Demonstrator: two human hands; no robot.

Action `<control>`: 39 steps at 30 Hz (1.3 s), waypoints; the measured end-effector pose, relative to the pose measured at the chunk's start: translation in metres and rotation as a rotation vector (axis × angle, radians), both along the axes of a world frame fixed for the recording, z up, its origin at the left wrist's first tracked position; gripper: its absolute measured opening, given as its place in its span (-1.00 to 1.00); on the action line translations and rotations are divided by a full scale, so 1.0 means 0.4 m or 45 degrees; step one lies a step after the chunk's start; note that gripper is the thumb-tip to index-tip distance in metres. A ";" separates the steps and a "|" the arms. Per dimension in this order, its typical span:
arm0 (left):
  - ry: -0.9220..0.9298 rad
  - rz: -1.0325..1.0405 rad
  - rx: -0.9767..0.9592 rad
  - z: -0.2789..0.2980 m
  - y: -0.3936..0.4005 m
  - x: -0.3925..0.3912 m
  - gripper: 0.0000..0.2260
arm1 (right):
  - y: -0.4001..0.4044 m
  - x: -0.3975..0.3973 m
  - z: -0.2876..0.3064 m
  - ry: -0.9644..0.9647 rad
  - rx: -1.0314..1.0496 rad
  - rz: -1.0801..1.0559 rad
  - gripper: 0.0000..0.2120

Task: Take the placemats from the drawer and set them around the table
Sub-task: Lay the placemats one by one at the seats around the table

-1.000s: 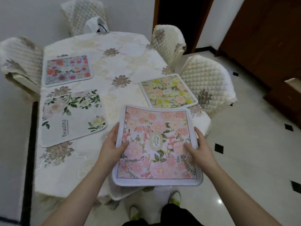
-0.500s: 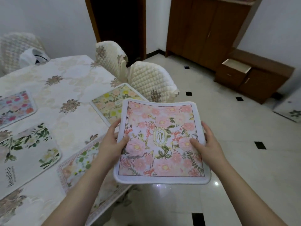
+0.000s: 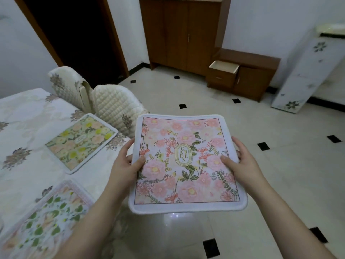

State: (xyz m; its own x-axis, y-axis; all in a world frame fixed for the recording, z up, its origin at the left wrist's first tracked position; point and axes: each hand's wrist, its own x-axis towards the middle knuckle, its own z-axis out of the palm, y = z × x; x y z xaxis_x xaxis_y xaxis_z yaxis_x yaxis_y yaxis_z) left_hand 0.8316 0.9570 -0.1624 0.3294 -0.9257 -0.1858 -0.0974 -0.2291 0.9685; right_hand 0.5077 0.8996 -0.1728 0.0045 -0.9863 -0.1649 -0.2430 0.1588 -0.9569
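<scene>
Both hands, left hand [image 3: 124,165] and right hand [image 3: 240,163], grip the pink placemat [image 3: 186,163] mid-frame over floor; loosening either grip could drop it.

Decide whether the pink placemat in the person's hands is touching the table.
Apart. The head view shows the pink placemat, gripped by the left hand and right hand, over floor tiles beside the table.

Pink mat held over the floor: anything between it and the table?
Nothing visible. Both hands, left and right, hold the pink mat beside the table edge; the quilted chairs stand further along that side.
</scene>
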 end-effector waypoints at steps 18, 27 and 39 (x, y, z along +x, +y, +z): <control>0.161 -0.046 -0.010 0.135 -0.405 0.108 -0.45 | -0.397 0.094 0.087 -0.123 -0.015 0.030 -0.41; 0.116 -0.038 -0.014 0.172 -0.630 0.213 -0.46 | -0.607 0.193 0.176 -0.148 -0.029 0.013 -0.39; 0.079 -0.021 0.002 0.180 -0.954 0.147 -0.45 | -0.937 0.129 0.189 -0.133 0.000 0.032 -0.41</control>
